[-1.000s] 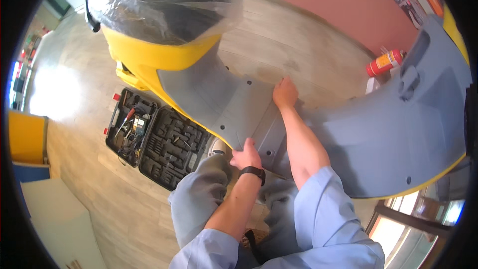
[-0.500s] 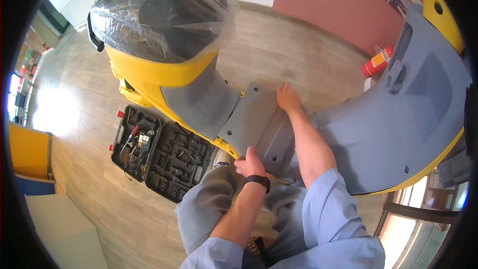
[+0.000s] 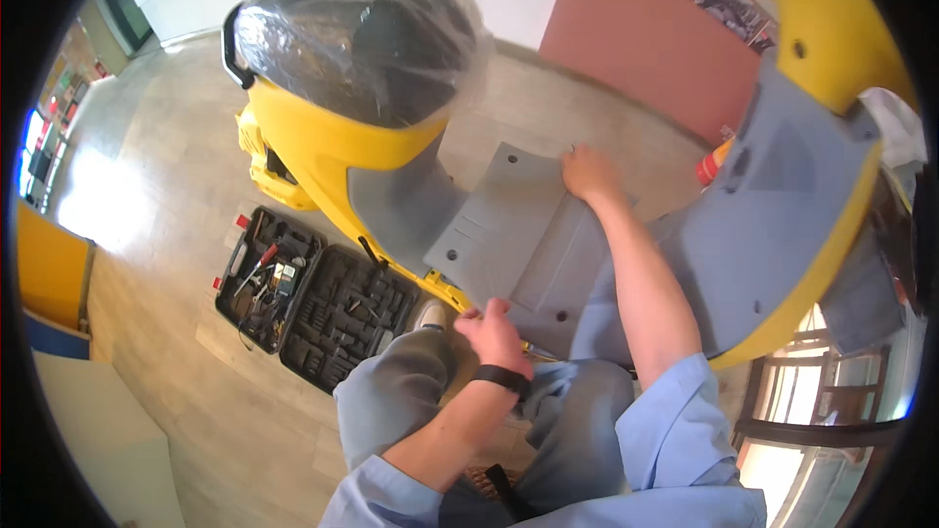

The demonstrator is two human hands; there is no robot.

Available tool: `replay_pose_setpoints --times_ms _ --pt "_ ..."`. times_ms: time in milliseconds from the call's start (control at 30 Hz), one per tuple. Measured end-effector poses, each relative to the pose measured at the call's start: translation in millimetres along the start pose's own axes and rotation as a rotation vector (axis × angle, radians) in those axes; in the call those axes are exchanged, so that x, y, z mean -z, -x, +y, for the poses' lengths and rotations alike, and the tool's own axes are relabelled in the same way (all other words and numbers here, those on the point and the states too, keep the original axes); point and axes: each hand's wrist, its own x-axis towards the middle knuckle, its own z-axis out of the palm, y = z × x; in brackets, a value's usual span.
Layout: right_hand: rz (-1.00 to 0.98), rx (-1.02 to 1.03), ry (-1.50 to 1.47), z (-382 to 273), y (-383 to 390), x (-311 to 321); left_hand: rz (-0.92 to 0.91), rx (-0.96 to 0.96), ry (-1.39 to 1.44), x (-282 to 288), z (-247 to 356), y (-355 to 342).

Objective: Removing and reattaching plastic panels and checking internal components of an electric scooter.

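In front of me is a yellow and grey scooter. Its flat grey footboard panel (image 3: 528, 220) spans between the seat base (image 3: 401, 205) and the grey front leg shield (image 3: 724, 244). My right hand (image 3: 592, 173) grips the panel's far edge with curled fingers. At the near edge, my left hand (image 3: 494, 334) is closed on the panel with its thumb raised; its lower fingers are partly hidden. Screw holes show near the panel's corners. A screwdriver-like tool (image 3: 536, 348) lies partly hidden beside my left hand.
An open black tool case (image 3: 342, 323) with loose tools lies on the floor to the left. The seat (image 3: 362, 44) is wrapped in clear plastic. Behind the leg shield stands a red fire extinguisher (image 3: 709, 169). My knees are close to the scooter's near side.
The view has shifted. The footboard panel has moved relative to the seat base and leg shield and looks slightly raised, with both my hands still at its edges.
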Motion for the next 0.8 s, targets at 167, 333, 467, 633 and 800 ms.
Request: replay_pose_setpoints --times_ms 167,333,467,633,800 --pt "-0.093 0.012 -0.321 -42.7 52.2 54.9 -0.125 -0.144 0.113 53.6 96.9 48.9" --pt "-0.182 0.086 -0.699 -26.2 128.2 110.7 -0.580 -0.306 0.172 134.3 145.8 79.3" --pt "-0.378 0.050 -1.211 -32.1 220.8 147.1 -0.753 -0.414 0.063 198.3 186.3 135.0" --pt "-0.518 -0.113 -1.671 -23.6 331.8 195.9 -0.831 -0.510 -0.101 238.7 198.3 173.8" --pt "-0.364 -0.125 -1.798 -6.0 406.2 205.5 -0.992 -0.447 -0.135 239.1 194.4 186.4"
